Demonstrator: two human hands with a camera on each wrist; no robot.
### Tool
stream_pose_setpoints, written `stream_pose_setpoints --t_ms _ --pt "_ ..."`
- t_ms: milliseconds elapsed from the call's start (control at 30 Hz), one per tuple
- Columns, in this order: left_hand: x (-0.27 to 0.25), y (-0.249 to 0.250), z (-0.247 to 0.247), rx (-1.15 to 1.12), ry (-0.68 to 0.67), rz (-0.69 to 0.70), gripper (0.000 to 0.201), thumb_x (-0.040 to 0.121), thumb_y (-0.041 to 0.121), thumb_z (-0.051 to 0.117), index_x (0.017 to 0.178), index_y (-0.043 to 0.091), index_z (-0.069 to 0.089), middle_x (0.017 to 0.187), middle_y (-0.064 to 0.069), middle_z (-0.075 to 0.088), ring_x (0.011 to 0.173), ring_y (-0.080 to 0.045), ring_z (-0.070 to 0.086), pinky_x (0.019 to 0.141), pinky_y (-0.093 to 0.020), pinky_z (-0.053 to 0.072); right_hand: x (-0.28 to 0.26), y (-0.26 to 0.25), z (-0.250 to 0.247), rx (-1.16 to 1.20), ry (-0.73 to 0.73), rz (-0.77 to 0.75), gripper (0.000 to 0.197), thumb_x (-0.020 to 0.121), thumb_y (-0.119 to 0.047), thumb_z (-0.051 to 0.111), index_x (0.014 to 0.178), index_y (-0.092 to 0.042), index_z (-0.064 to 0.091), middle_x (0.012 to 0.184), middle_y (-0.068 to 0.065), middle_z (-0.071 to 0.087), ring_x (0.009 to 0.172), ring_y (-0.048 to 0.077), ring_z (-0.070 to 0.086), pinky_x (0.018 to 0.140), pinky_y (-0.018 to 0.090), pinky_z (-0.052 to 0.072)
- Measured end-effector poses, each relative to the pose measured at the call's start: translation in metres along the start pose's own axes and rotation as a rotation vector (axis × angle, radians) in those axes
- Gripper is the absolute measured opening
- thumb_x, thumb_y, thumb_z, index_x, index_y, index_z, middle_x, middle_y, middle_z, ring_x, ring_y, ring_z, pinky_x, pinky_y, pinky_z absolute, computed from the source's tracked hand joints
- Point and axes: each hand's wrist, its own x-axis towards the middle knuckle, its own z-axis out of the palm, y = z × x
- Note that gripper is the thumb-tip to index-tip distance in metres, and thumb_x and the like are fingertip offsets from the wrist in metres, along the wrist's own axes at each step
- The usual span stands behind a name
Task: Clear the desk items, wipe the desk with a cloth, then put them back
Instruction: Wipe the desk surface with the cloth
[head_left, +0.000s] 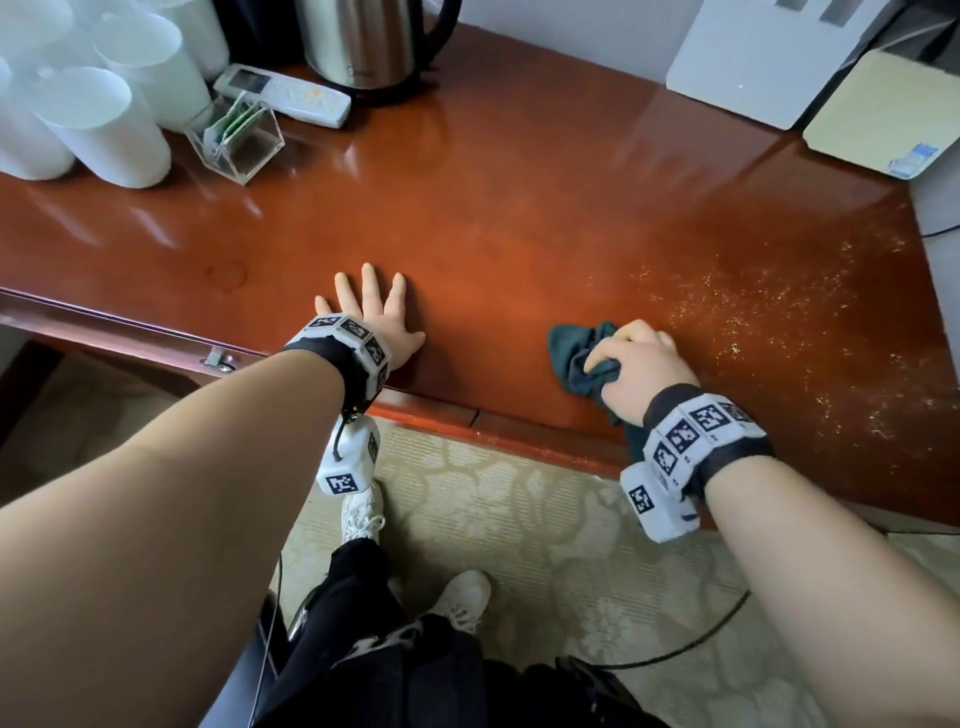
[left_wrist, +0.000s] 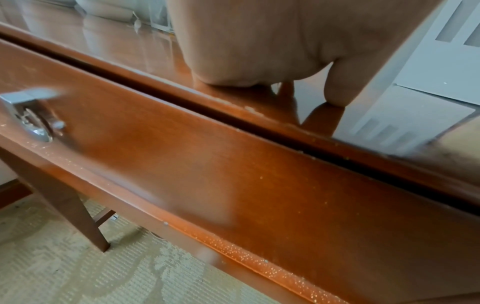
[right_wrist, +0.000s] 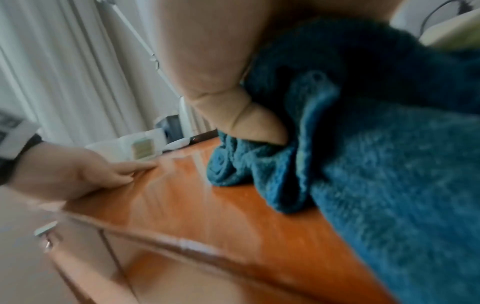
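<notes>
A glossy red-brown desk (head_left: 509, 208) fills the head view. My right hand (head_left: 641, 369) grips a bunched dark teal cloth (head_left: 576, 358) and holds it down on the desk near its front edge; in the right wrist view the cloth (right_wrist: 376, 164) fills the right side. My left hand (head_left: 371, 312) lies flat on the desk to the left, fingers spread and straight. Its palm (left_wrist: 259, 51) rests on the top just behind the front edge. Yellowish crumbs (head_left: 779, 312) are scattered over the desk right of the cloth.
At the back left stand white cups (head_left: 104, 119), a clear plastic holder (head_left: 236, 137), a white remote (head_left: 283, 96) and a steel kettle (head_left: 363, 41). White and cream boxes (head_left: 883, 119) sit at the back right. A drawer front with a metal handle (left_wrist: 28, 115) lies below the edge.
</notes>
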Motion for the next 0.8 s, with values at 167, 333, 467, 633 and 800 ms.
stream_pose_setpoints --t_ms 167,333,467,633,800 --pt "0.0 0.001 0.0 -0.005 -0.002 -0.007 0.074 0.095 0.05 0.036 0.15 0.03 -0.009 0.156 -0.004 -0.022 0.143 -0.033 -0.019 0.115 -0.054 -0.006 -0.001 -0.051 0.024 0.157 0.044 -0.293 0.047 0.083 -0.014 0.055 0.127 -0.029 0.053 0.133 0.003 0.038 0.124 0.027 0.032 0.103 0.03 0.03" --pt "-0.002 0.002 -0.001 0.016 0.006 -0.009 0.073 0.095 0.053 0.033 0.149 0.03 -0.009 0.157 -0.003 -0.021 0.144 -0.033 -0.019 0.115 -0.054 -0.006 -0.009 -0.048 0.046 -0.002 0.071 -0.352 0.048 0.088 -0.017 0.053 0.132 -0.033 0.046 0.142 0.0 0.033 0.129 0.025 0.027 0.105 0.035 0.033" --pt "-0.008 0.003 0.003 0.067 0.025 -0.004 0.069 0.095 0.054 0.029 0.15 0.031 -0.006 0.158 -0.003 -0.017 0.144 -0.031 -0.016 0.115 -0.052 -0.004 -0.031 0.019 0.034 0.012 0.075 -0.084 0.047 0.088 -0.014 0.053 0.13 -0.034 0.046 0.142 0.0 0.031 0.13 0.024 0.027 0.101 0.034 0.036" --pt "-0.015 0.019 -0.002 0.159 0.088 0.054 0.067 0.097 0.048 0.032 0.151 0.021 0.004 0.158 -0.006 -0.011 0.145 -0.029 -0.015 0.117 -0.049 -0.003 -0.051 0.078 -0.007 0.236 0.003 0.117 0.043 0.088 -0.011 0.053 0.126 -0.029 0.05 0.135 0.004 0.039 0.118 0.027 0.044 0.093 0.031 0.039" --pt "-0.03 0.075 -0.008 0.118 0.087 0.25 0.06 0.098 0.045 0.033 0.15 0.028 0.009 0.159 -0.001 -0.008 0.145 -0.024 -0.015 0.117 -0.042 -0.006 -0.04 0.077 -0.04 0.689 0.147 0.151 0.049 0.092 -0.007 0.046 0.138 -0.022 0.038 0.136 0.004 0.045 0.127 0.025 0.042 0.095 0.029 0.035"
